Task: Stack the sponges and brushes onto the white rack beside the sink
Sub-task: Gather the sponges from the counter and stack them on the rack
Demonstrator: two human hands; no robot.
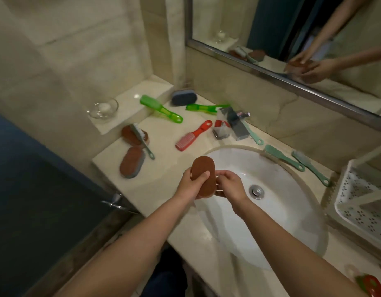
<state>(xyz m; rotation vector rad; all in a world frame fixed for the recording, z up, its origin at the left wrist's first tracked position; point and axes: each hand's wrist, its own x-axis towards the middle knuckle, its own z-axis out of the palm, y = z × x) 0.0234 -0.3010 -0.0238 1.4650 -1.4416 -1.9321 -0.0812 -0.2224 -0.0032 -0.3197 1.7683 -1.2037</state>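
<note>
- Okay, the left hand [190, 186] comes in from the near left with the forearm angled toward the sink [277, 213]. Its grip is wrapped round the lower half of the brown sponge [203, 167], thumb across the brown face and fingers behind.
- The right hand [229, 185] comes in from the near right, wrist bent left and knuckles up. Its grip is curled, with the fingertips pinching the sponge's right edge.
- The brown sponge is held in the air, standing on end and slightly tilted, over the sink's near-left rim. It is clear of the table [164, 161].
- The white rack [357, 189] sits on the table right of the sink, well apart from both hands.
- On the left of the table lies a second brown sponge [131, 162]. Just beyond it is a third brown sponge [129, 135] with a teal brush [142, 139] lying across it.
- On the far side are a dark blue sponge [183, 97], a green brush [160, 108] and a second green brush [203, 107]. A red brush [192, 136] lies bristles up, left of the faucet [233, 123].
- Two more teal brushes [284, 157] [311, 168] lie along the far-right sink rim, between the faucet and the rack.
- The mirror [292, 28] on the far wall reflects both hands on the sponge.
</note>
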